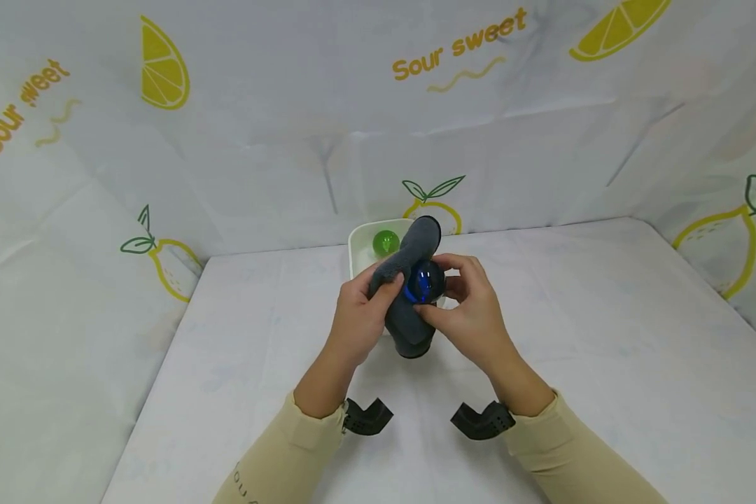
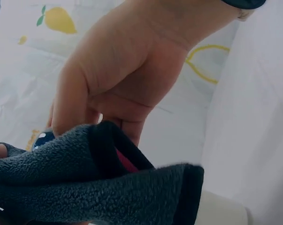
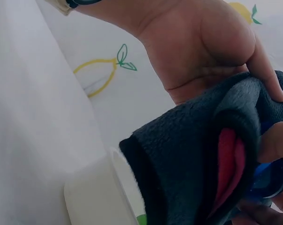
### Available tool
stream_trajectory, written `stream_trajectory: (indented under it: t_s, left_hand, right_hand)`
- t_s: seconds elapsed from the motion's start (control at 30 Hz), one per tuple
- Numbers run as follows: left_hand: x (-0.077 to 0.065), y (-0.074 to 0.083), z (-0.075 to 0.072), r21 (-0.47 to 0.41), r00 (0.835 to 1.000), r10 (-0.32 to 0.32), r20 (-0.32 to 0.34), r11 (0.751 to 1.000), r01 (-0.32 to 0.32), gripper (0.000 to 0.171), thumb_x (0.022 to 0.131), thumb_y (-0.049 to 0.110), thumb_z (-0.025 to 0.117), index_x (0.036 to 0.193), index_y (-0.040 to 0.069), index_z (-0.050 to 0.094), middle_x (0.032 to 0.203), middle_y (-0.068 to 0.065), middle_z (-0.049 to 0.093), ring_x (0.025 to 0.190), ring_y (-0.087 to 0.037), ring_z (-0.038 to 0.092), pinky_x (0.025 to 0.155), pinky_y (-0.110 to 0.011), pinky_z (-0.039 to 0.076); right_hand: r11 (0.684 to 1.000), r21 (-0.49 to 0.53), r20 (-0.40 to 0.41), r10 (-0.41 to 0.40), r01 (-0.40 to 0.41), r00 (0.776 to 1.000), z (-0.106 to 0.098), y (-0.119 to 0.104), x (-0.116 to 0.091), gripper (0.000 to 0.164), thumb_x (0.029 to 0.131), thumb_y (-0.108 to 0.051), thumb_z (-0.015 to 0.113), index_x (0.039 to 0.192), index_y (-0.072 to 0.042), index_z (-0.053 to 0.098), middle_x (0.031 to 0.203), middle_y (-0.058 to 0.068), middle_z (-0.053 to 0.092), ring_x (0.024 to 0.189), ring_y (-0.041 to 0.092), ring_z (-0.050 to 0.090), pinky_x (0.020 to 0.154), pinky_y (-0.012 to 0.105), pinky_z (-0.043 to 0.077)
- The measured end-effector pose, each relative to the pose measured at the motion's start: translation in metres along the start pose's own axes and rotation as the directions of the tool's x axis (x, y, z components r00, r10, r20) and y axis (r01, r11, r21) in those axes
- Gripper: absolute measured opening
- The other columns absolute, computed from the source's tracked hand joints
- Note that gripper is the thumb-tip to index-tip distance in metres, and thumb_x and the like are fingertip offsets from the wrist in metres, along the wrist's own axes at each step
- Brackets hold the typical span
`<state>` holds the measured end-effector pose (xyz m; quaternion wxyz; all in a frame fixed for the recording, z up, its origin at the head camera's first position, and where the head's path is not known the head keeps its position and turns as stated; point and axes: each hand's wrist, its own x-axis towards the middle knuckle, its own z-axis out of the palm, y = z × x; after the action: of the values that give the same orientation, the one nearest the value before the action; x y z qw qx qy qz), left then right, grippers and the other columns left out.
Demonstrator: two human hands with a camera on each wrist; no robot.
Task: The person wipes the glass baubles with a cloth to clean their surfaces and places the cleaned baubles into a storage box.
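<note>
A dark grey plush cloth with black edging is bunched in front of me, one end standing up. My left hand grips it, thumb on top. In the right wrist view a pink inner side shows within its folds. My right hand holds a glossy, see-through blue ball between thumb and fingers, and the ball lies against the cloth. In the left wrist view the cloth covers much of the ball.
Behind the cloth stands a white container with a green see-through ball inside; the hands and cloth hide part of it. It rests on a white-covered table near the back edge. A white lemon-printed sheet hangs behind and at both sides.
</note>
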<state>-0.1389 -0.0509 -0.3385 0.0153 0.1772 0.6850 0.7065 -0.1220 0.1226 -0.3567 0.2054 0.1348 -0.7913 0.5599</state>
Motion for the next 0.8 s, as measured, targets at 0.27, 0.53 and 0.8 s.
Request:
stream_trajectory:
  t_s: [0.27, 0.53, 0.8]
  left_hand:
    - [-0.0001, -0.0026, 0.0036, 0.062, 0.999, 0.044, 0.009, 0.997, -0.045, 0.039, 0.1, 0.018, 0.058, 0.139, 0.013, 0.057, 0.143, -0.002, 0.056, 0.128, -0.018, 0.055, 0.101, -0.042, 0.049]
    - [0.0, -0.0021, 0.0008, 0.056, 0.999, 0.05, 0.02, 0.997, -0.051, 0.039, 0.101, 0.02, 0.058, 0.139, 0.012, 0.057, 0.141, -0.003, 0.057, 0.127, -0.018, 0.057, 0.1, -0.039, 0.05]
    - [0.0026, -0.002, -0.0032, 0.074, 0.999, 0.032, 0.028, 0.997, -0.034, 0.039, 0.101, 0.022, 0.057, 0.139, 0.01, 0.056, 0.139, -0.006, 0.058, 0.125, -0.019, 0.058, 0.1, -0.039, 0.05]
  right_hand:
    - [0.97, -0.227, -0.011, -0.097, 0.092, 0.995, -0.003, 0.0013, -0.0001, 0.067, 0.069, -0.003, 0.086, 0.132, -0.011, 0.062, 0.119, 0.008, 0.061, 0.102, 0.022, 0.061, 0.082, 0.042, 0.054]
    - [0.994, -0.052, 0.023, 0.094, -0.092, 0.995, -0.0076, 0.0014, 0.0033, 0.065, 0.072, -0.005, 0.086, 0.133, -0.009, 0.061, 0.116, 0.01, 0.067, 0.098, 0.019, 0.064, 0.083, 0.018, 0.055]
    - [0.935, 0.176, 0.091, 0.297, -0.309, 0.95, -0.0096, -0.0027, 0.0064, 0.064, 0.074, 0.0, 0.082, 0.133, -0.008, 0.059, 0.118, 0.011, 0.064, 0.098, 0.017, 0.063, 0.081, 0.018, 0.055]
